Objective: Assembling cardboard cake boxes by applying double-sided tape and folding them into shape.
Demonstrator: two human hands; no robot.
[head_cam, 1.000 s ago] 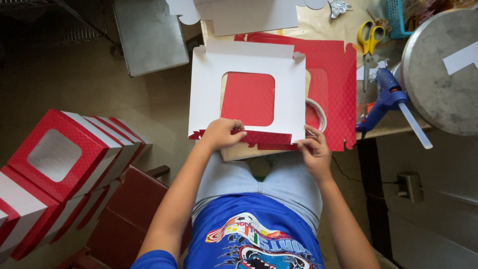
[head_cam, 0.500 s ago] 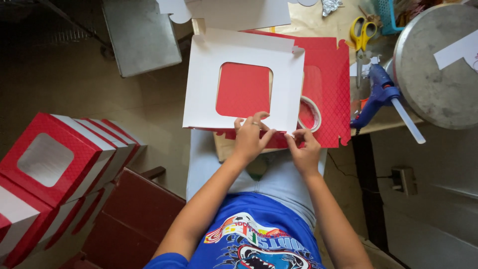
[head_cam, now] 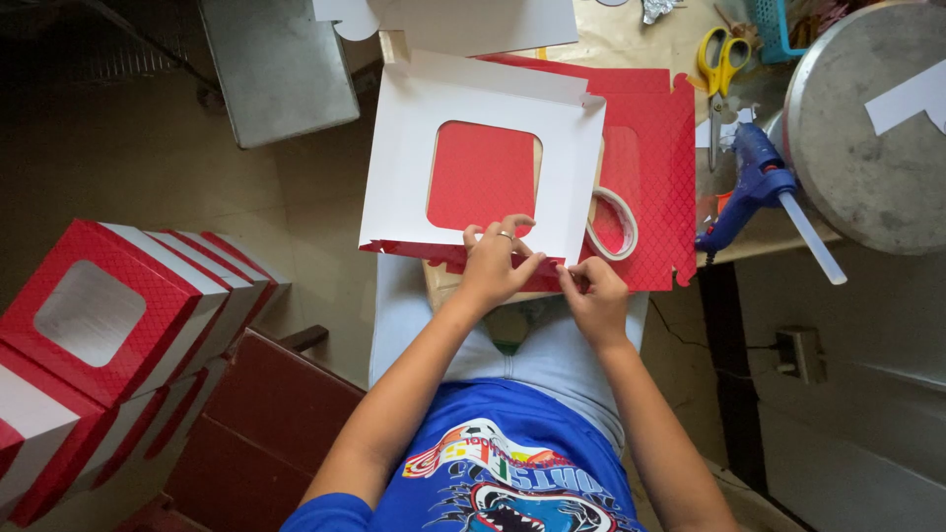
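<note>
A flat white cardboard box blank [head_cam: 404, 167] with a square window cut-out lies white side up over a red patterned sheet [head_cam: 650, 158] on the table edge. My left hand [head_cam: 496, 261] presses its fingers on the blank's near edge, where a red flap folds under. Just to the right, my right hand [head_cam: 591, 296] pinches the same near edge. A roll of clear tape [head_cam: 613, 223] lies beside the blank's right edge, touching the red sheet.
A blue glue gun [head_cam: 754, 182] and yellow scissors [head_cam: 722, 61] lie at the right of the table, next to a round grey metal lid [head_cam: 867, 128]. Finished red-and-white window boxes [head_cam: 108, 315] are stacked at the left. A grey metal tray [head_cam: 278, 64] sits at the back.
My left hand slid right along the blank's near edge until it met the right hand. The view has shifted slightly.
</note>
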